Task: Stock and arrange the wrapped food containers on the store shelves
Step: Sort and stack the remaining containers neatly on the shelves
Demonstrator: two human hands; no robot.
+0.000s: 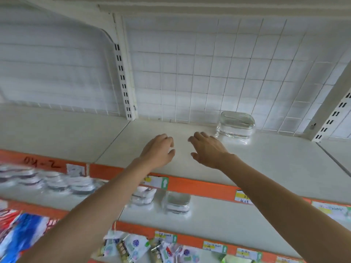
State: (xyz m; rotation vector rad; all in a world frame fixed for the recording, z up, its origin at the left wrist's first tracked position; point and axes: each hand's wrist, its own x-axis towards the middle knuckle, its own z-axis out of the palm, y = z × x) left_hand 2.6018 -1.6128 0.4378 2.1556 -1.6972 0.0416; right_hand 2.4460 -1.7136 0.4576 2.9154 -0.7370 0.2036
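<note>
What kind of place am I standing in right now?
Most likely a shop aisle: white metal shelves with orange edge strips carrying price labels, a wrapped clear container against the wire back grid, and packaged goods below.

I see one wrapped container [235,124] at the back of the top shelf [266,164], right of both hands; more containers [177,203], seemingly stacked, sit on the shelf below [218,221].

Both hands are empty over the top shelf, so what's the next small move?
Probably draw both hands back to fetch another container: left hand and right hand hold nothing, and only one wrapped container stands at the back of the top shelf, leaving bare space beside it.
</note>
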